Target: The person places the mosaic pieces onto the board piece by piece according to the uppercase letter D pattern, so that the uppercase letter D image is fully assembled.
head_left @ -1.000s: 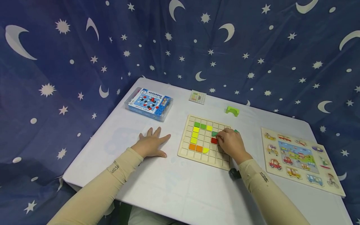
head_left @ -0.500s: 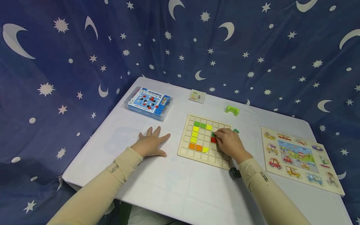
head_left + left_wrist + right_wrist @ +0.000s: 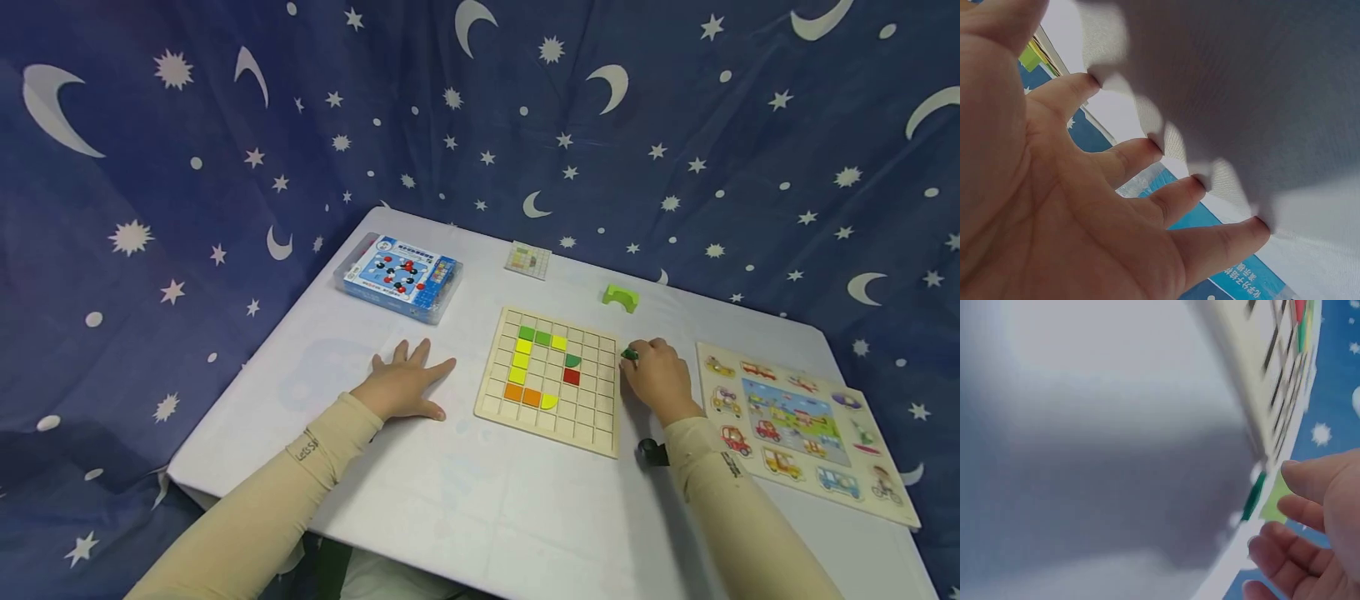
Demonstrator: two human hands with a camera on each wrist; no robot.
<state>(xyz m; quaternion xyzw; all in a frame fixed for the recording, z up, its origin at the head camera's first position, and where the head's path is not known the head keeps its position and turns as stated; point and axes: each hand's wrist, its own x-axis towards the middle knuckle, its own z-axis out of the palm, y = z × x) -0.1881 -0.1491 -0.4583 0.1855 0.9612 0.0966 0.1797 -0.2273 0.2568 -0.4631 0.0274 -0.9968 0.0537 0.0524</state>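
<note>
My left hand rests on the white table with fingers spread, its fingertips on the cloth in the left wrist view. It holds nothing. Left of centre, the wooden grid board carries green, yellow, orange and red pieces. Among them are a dark green rounded piece and, just below it, a red square. Beside the board's right edge is my right hand, its thumb and fingers loosely bent and apart. Right at its fingertips a dark green piece lies on the table.
A blue molecule-model box stands at the back left. Behind the board lie a small pattern card and a light green arch block. A vehicle picture puzzle lies at the right. A star-patterned curtain surrounds the back.
My right hand has left the dark green rounded piece on the board above the red square and moved right to the loose green piece. The left hand has stayed put.
</note>
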